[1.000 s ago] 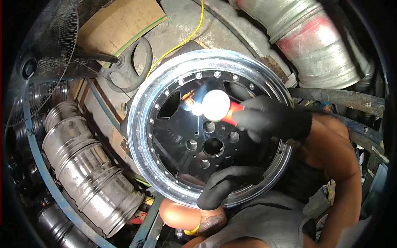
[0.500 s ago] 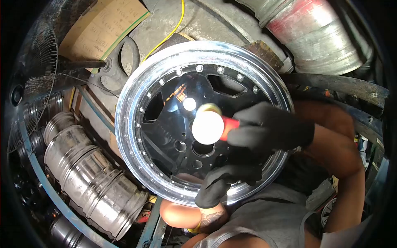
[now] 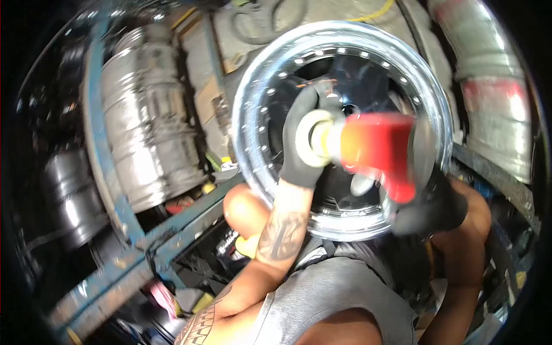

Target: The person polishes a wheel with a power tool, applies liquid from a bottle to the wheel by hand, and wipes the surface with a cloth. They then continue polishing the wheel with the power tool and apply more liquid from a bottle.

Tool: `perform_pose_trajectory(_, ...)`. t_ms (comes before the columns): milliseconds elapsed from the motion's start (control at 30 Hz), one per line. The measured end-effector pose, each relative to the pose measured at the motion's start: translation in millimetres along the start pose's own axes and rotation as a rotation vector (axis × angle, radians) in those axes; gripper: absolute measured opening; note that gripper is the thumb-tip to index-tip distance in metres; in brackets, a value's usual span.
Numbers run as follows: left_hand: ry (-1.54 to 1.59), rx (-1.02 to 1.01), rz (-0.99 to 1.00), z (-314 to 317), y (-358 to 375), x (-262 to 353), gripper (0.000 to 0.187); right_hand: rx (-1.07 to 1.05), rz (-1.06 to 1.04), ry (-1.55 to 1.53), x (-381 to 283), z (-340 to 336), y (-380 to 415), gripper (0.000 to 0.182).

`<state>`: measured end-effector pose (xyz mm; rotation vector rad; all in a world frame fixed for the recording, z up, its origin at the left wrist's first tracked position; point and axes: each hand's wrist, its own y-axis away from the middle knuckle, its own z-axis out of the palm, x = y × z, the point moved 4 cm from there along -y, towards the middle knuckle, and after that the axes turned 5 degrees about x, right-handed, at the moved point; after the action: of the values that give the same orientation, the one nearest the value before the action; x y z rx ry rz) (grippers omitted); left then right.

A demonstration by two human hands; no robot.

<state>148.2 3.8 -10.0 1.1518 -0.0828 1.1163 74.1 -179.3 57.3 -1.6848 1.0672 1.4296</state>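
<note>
A wheel rim (image 3: 253,109) with a bright polished lip, a black centre and a ring of bolts lies face up before me. Above it is a red handheld power tool (image 3: 376,141), blurred by motion, with a round cream pad (image 3: 306,141) at its left end. My right hand (image 3: 428,201), in a black glove, is closed round the tool's handle at the rim's lower right. My left hand (image 3: 299,123), also black-gloved, is curled about the pad, which lies against its palm; part of its fingers is hidden.
Stacked metal rims (image 3: 146,115) stand at the left behind a blue metal frame (image 3: 103,132). More silver and red-marked barrels (image 3: 494,98) are at the right. A yellow cable (image 3: 374,12) runs over the floor at the top. My knee (image 3: 247,210) is beside the rim.
My view has shifted, so the rim appears farther right. My left hand has risen from the rim's lower edge to the pad. The tool has turned sideways, with its pad to the left.
</note>
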Motion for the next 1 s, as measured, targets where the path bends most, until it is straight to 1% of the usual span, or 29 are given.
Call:
perform_pose_trajectory(33, 0.199, 0.072, 0.003, 7.2, -11.9, 12.7, 0.02, 0.092, 0.013, -0.245, -1.8, 28.3, 16.0, 0.041)
perform_pose_trajectory(100, 0.44, -0.152, 0.011, -9.6, -57.2, 30.3, 0.014, -0.257, 0.172, -0.473, -28.5, 39.8, -0.1, 0.04)
perform_pose_trajectory(133, 0.5, -0.137, 0.044, -8.5, -63.2, 44.6, 0.013, -0.42, 0.273, -0.551, -41.4, 44.6, -7.1, 0.04)
perform_pose_trajectory(167, 0.48, -0.152, 0.11, -6.6, -64.8, 55.6, 0.013, -0.489, 0.347, -0.533, -19.7, 65.5, 1.5, 0.039)
perform_pose_trajectory(233, 0.418, -0.215, 0.344, 13.4, -40.0, 79.5, 0.013, -0.482, 0.305, -0.555, -16.3, 80.2, 4.4, 0.039)
perform_pose_trajectory(267, 0.402, -0.155, 0.368, 7.5, -37.3, 84.5, 0.014, -0.503, 0.297, -0.574, -23.8, 76.8, 4.7, 0.04)
perform_pose_trajectory(300, 0.389, -0.106, 0.39, 0.1, -40.4, 89.8, 0.015, -0.458, 0.21, -0.574, -27.9, 75.7, 3.4, 0.04)
perform_pose_trajectory(333, 0.409, -0.182, 0.361, -8.6, -43.9, 93.4, 0.015, -0.412, 0.129, -0.57, -29.1, 76.1, 2.8, 0.041)
perform_pose_trajectory(367, 0.406, -0.127, 0.356, -16.0, -48.7, 95.7, 0.015, -0.361, 0.061, -0.569, -32.0, 75.2, 5.8, 0.041)
perform_pose_trajectory(400, 0.355, -0.115, 0.403, -14.3, -44.3, 98.6, 0.016, -0.453, 0.309, -0.587, -31.2, 74.6, 8.2, 0.041)
perform_pose_trajectory(433, 0.34, -0.194, 0.409, -6.5, -32.8, 100.0, 0.017, -0.504, 0.43, -0.554, -33.2, 68.5, 6.4, 0.04)
perform_pose_trajectory(467, 0.303, -0.145, 0.475, -3.1, -32.0, 104.8, 0.015, -0.486, 0.344, -0.554, -33.1, 70.8, 8.0, 0.035)
perform_pose_trajectory(500, 0.345, -0.073, 0.429, -15.5, -39.3, 107.0, 0.013, -0.471, 0.251, -0.548, -31.4, 72.1, 8.5, 0.031)
perform_pose_trajectory(533, 0.381, -0.06, 0.396, -23.0, -44.6, 106.8, 0.013, -0.464, 0.117, -0.491, -34.8, 66.9, 8.0, 0.033)
perform_pose_trajectory(633, 0.46, -0.019, 0.304, -35.6, -46.8, 99.9, 0.013, -0.438, -0.04, -0.428, -32.6, 67.7, 12.1, 0.037)
perform_pose_trajectory(667, 0.45, 0.026, 0.262, -37.4, -47.0, 95.1, 0.012, -0.453, 0.085, -0.401, -26.5, 71.1, 12.1, 0.042)
perform_pose_trajectory(733, 0.427, -0.042, 0.315, -42.2, -51.5, 97.5, 0.014, -0.448, 0.188, -0.444, -23.4, 67.7, 12.0, 0.042)
perform_pose_trajectory(767, 0.415, -0.084, 0.338, -42.2, -56.0, 98.3, 0.015, -0.438, 0.239, -0.462, -21.9, 63.4, 10.8, 0.043)
perform_pose_trajectory(800, 0.395, -0.009, 0.387, -37.7, -47.9, 96.7, 0.011, -0.388, 0.248, -0.437, -21.7, 54.1, 9.2, 0.042)
perform_pose_trajectory(833, 0.352, -0.034, 0.382, -34.6, -36.8, 95.1, 0.013, -0.349, 0.258, -0.413, -21.5, 43.0, 9.1, 0.042)
perform_pose_trajectory(867, 0.322, 0.028, 0.463, -39.9, -36.0, 96.7, 0.015, -0.315, 0.269, -0.392, -18.2, 34.1, 9.0, 0.042)
perform_pose_trajectory(900, 0.288, 0.093, 0.543, -46.2, -34.4, 98.7, 0.018, -0.178, 0.201, -0.295, -1.6, 26.4, 6.4, 0.038)
perform_pose_trajectory(933, 0.12, 0.068, 0.645, -33.8, -20.0, 92.5, 0.017, -0.168, 0.547, -0.567, -3.1, 13.0, 5.9, 0.033)
perform_pose_trajectory(967, -0.052, 0.038, 0.743, -19.2, -4.0, 82.6, 0.018, -0.018, 0.595, -0.659, -2.6, -0.3, 2.3, 0.03)
perform_pose_trajectory(1000, -0.078, -0.037, 0.688, -17.1, 0.7, 69.6, 0.022, 0.188, 0.672, -0.734, 6.3, -7.0, -2.3, 0.038)
